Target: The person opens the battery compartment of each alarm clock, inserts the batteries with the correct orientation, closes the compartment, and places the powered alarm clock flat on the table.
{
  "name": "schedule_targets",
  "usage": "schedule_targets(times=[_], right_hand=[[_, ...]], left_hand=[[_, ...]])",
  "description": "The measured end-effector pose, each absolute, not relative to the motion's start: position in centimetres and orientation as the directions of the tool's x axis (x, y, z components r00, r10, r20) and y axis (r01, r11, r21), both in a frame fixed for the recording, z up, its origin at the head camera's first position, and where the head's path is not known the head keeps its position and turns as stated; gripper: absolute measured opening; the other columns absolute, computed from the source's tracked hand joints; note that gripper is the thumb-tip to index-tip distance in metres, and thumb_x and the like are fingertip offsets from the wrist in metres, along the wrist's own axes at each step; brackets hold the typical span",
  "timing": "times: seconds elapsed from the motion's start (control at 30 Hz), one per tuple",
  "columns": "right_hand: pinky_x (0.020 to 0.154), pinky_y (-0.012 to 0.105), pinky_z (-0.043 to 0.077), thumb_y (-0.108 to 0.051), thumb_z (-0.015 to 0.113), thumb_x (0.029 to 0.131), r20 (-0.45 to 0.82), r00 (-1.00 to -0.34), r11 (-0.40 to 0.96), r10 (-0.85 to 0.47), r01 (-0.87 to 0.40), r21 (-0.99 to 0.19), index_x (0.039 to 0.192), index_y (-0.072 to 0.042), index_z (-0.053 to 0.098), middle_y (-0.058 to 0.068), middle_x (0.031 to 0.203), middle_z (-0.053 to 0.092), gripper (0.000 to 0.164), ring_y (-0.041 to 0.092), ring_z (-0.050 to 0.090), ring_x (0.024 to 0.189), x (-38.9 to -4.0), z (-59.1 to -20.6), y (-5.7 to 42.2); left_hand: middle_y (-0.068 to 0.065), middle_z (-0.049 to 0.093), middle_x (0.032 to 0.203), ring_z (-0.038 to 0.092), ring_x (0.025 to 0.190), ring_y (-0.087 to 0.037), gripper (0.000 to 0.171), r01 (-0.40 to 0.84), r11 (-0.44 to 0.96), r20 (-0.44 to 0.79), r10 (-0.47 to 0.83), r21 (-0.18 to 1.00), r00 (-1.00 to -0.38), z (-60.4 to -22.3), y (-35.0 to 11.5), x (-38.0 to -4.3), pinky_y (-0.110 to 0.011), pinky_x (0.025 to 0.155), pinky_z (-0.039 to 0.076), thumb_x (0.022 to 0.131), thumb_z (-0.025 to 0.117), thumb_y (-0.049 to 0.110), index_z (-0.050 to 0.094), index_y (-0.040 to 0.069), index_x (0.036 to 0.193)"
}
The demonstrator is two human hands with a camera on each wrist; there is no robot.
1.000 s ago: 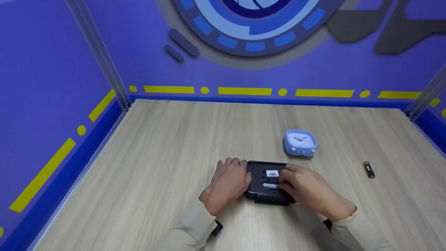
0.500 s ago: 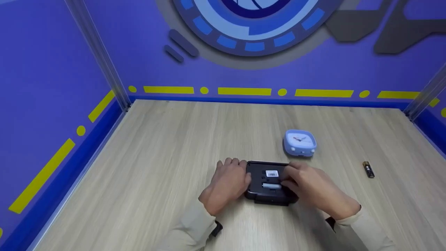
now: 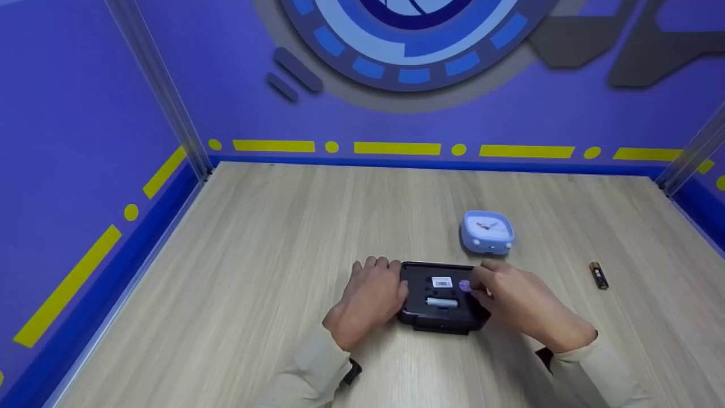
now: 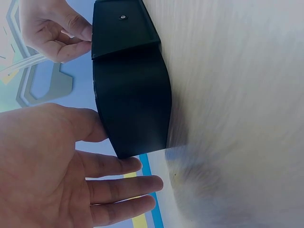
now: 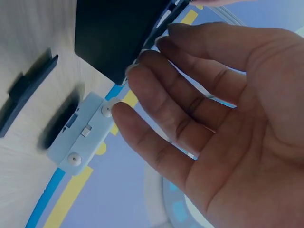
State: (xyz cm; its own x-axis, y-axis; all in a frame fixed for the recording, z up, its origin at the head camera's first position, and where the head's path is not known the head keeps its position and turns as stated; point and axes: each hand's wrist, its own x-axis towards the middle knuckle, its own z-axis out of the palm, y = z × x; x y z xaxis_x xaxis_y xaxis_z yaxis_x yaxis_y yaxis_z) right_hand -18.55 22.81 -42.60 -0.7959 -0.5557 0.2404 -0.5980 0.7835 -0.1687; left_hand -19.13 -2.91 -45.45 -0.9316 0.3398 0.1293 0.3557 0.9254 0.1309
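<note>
A black boxy device (image 3: 447, 315) lies on the table with a white barcode label (image 3: 442, 282) and a purple sticker (image 3: 464, 285). A light-grey battery (image 3: 442, 302) sits in its slot. My left hand (image 3: 369, 300) holds the device's left end, its thumb (image 4: 92, 124) at the upper edge and index finger at the corner; the remaining fingers extend straight. Over the device's right side, beside the sticker, my right hand (image 3: 524, 300) has loosely bent fingers, thumb and index tips close together. No object shows in it. The right wrist view has a flat black strip (image 5: 28, 90) with a tab on the table.
A light-blue alarm clock (image 3: 487, 232) stands behind the device, slightly right. Farther right lies a black-and-gold battery (image 3: 598, 276). Blue-purple panels (image 3: 396, 127) with yellow marks enclose the wooden table (image 3: 283, 226) at the back and sides.
My right hand has withdrawn from the grey battery toward the right, uncovering its whole length and the purple sticker. The left hand and the device have stayed in place.
</note>
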Motion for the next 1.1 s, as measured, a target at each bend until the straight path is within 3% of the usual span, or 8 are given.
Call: schedule_targets(times=[0.57,1.1], right_hand=[[0.065,0.041,0.053,0.004,0.082,0.087,0.181,-0.824,0.807,-0.536,-0.564,-0.176,0.09,-0.011,0.069,-0.003,0.087,0.065,0.02,0.014,0.062,0.076,-18.9,-42.3,24.1],[0.068,0.047,0.054,-0.004,0.082,0.088,0.116,-0.863,0.838,-0.492,-0.505,-0.206,0.092,-0.006,0.067,0.003,0.089,0.065,0.016,0.021,0.063,0.078,-19.4,-42.0,25.6]], left_hand=[[-0.012,0.071,0.107,0.065,0.103,-0.029,0.032,0.358,0.927,0.163,0.338,0.114,-0.927,-45.5,-2.9,-19.0,-0.049,0.088,0.05,0.106,0.059,0.029,0.073,0.003,0.118],[-0.013,0.071,0.109,0.064,0.105,-0.03,0.033,0.37,0.918,0.139,0.351,0.141,-0.926,-45.5,-3.0,-19.0,-0.051,0.089,0.05,0.106,0.058,0.027,0.072,0.001,0.12]])
